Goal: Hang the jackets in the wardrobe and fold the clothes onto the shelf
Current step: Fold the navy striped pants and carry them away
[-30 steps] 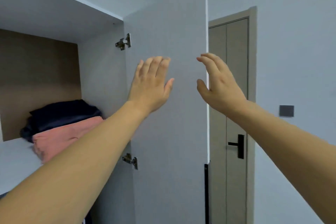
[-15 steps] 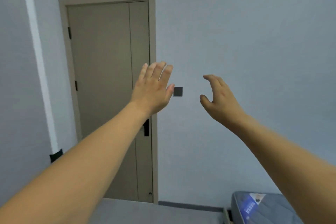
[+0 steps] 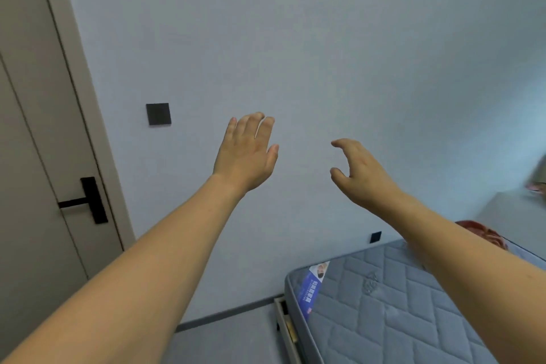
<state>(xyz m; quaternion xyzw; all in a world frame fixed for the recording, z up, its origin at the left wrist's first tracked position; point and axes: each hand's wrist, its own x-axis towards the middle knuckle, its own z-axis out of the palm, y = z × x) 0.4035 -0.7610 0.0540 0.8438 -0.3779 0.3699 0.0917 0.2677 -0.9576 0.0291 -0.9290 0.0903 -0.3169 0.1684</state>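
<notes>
My left hand [image 3: 246, 154] is raised in front of a pale blue wall with straight fingers and holds nothing. My right hand [image 3: 359, 173] is raised beside it, fingers loosely curved, and is empty too. A red garment [image 3: 480, 232] lies at the far end of the grey quilted mattress [image 3: 384, 304], partly hidden behind my right forearm. The wardrobe and its shelf are out of view.
A beige door [image 3: 35, 156] with a black handle [image 3: 88, 201] stands at the left. A dark wall switch [image 3: 158, 114] is on the wall, and a small dark socket [image 3: 375, 237] sits near the mattress. The wooden bed frame [image 3: 288, 331] shows at its corner.
The view has swung right, from the open wardrobe with folded clothes past the door to the bed. Both hands stay raised and empty; the right fingers have curled a little.
</notes>
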